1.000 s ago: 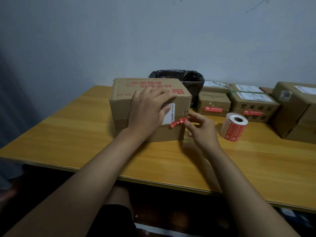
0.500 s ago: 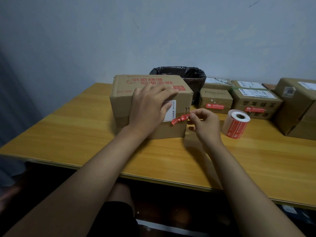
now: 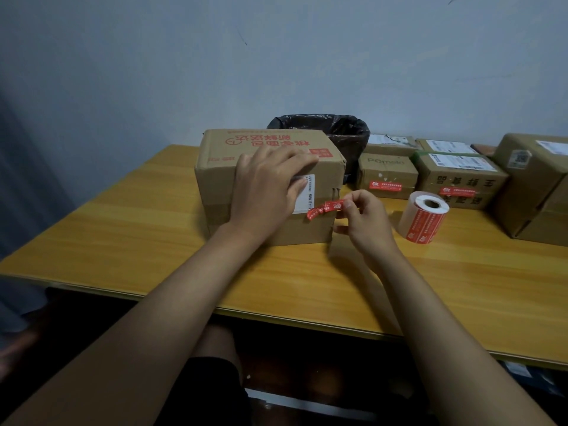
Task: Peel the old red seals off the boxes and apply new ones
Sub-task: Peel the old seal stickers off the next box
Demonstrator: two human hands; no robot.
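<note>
While the brown corrugated cardboard box [image 3: 264, 186] with red printed characters sits on the glossy yellow wood-grain table [image 3: 123, 235], the left hand [image 3: 264, 192] lies flat against its near face, fingers straight and spread over a white paper label [image 3: 307, 195]. The right hand [image 3: 365, 222] pinches the free end of a crinkled red seal strip [image 3: 322, 209] between thumb and forefinger; the strip's other end clings to the box's near face. Just right of that hand stands a cylindrical roll of red seals [image 3: 422, 218] on a white core. Smaller taped cartons [image 3: 461, 179] bearing red seals line the wall beside a bin with a black plastic liner [image 3: 341, 130].
</note>
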